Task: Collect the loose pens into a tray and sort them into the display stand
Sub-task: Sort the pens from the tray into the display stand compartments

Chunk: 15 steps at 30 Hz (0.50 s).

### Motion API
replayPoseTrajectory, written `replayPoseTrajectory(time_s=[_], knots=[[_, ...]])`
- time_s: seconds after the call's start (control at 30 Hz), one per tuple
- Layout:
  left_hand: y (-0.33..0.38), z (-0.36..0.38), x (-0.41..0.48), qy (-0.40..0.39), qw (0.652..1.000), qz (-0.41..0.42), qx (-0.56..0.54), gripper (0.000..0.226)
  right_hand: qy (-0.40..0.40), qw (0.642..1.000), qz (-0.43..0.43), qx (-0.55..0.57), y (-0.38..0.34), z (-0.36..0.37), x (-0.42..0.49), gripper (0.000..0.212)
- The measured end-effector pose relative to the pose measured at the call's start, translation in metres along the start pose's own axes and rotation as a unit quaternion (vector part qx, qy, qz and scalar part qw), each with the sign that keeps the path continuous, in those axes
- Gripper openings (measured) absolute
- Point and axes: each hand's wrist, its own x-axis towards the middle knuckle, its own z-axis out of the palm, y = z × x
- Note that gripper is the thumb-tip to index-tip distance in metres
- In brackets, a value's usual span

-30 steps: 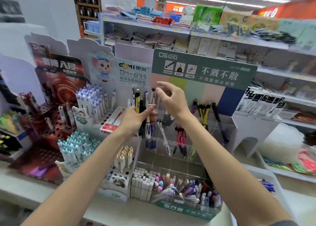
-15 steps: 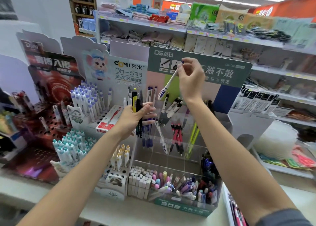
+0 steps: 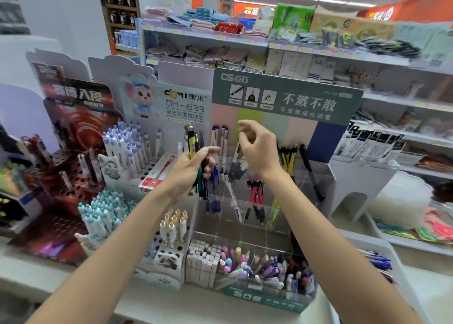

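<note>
My left hand [image 3: 190,170] is closed around a bundle of pens [image 3: 196,152], one yellow-and-black and the others dark, held upright in front of the clear display stand [image 3: 247,233]. My right hand [image 3: 258,149] hovers over the stand's back compartments with fingers apart and nothing visible in them. Just below it stand dark grey pens [image 3: 237,170]. The compartments hold blue pens [image 3: 212,197], a leaning white pen [image 3: 232,197], red pens [image 3: 256,198] and yellow-black pens [image 3: 286,154]. A white tray [image 3: 367,241] with blue pens [image 3: 377,260] sits at the right.
A green header board [image 3: 286,95] rises behind the stand. To the left are racks of white-and-purple pens [image 3: 127,143], teal-capped pens [image 3: 103,216] and a red box [image 3: 157,175]. A front bin of small coloured items [image 3: 267,267] sits below. Store shelves fill the back.
My right hand, which had lifted a white pen up high, has come back down over the compartments and no longer shows that pen. My left hand still holds its bundle.
</note>
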Motion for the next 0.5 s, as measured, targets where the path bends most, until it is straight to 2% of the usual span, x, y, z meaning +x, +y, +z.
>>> replayPoseTrajectory(time_s=[0.13, 0.27, 0.37, 0.5], knots=[[0.004, 0.031, 0.012, 0.031, 0.996, 0.065, -0.052, 0.029, -0.062, 0.995, 0.054, 0.06, 0.002, -0.02, -0.023, 0.013], [0.007, 0.07, 0.03, 0.053, 0.988, 0.101, -0.1, 0.026, -0.138, 0.986, 0.072, 0.063, 0.016, -0.032, -0.041, 0.033], [0.007, 0.092, 0.039, 0.045, 0.989, 0.1, -0.098, 0.026, -0.109, 0.987, 0.084, 0.077, 0.025, -0.047, -0.047, 0.024], [-0.002, 0.111, 0.042, 0.037, 0.997, 0.058, -0.029, 0.029, -0.01, 0.968, 0.164, 0.189, 0.043, -0.089, -0.043, 0.007]])
